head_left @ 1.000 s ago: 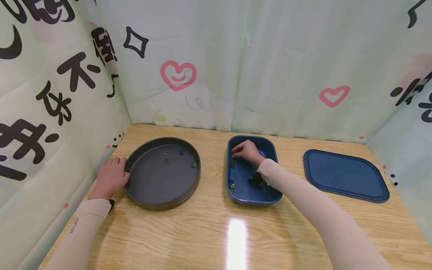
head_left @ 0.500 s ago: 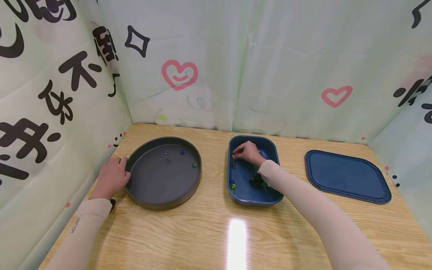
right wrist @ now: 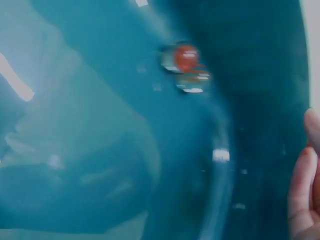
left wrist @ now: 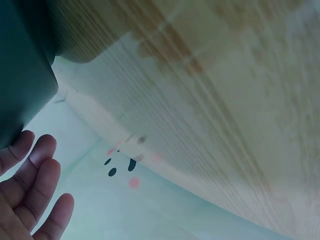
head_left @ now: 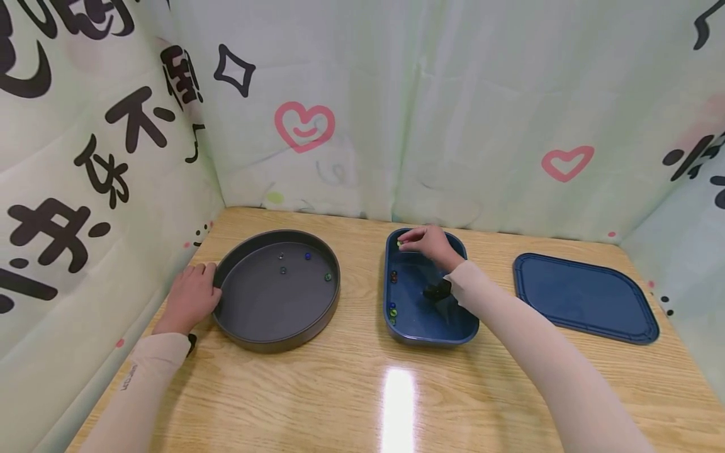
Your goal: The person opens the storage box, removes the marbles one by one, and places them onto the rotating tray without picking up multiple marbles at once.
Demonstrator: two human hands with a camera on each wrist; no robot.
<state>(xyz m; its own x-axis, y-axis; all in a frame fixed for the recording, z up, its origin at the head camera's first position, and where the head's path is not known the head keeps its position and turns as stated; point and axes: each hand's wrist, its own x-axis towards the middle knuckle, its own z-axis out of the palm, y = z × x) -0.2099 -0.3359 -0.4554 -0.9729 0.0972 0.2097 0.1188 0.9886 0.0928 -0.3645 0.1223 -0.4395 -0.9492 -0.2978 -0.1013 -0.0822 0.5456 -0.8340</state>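
Nearest: wooden table [head_left: 317, 390], streaked with glare. Beyond it, near edges of round grey pan [head_left: 283, 343] and blue bin [head_left: 433, 340], about level, a strip of wood between. Left hand [head_left: 191, 296] at pan's left edge, fingers loosely apart, touching its outside; side curtain [head_left: 164, 251] close by. Three small marbles line the bin's left wall near the front, reddish pair [head_left: 393, 277] midway. Right hand [head_left: 429, 244] over bin's far end, finger and thumb pinching yellow-green marble [head_left: 399, 243] by the far-left corner; height above floor unclear. Four marbles in pan's far half.
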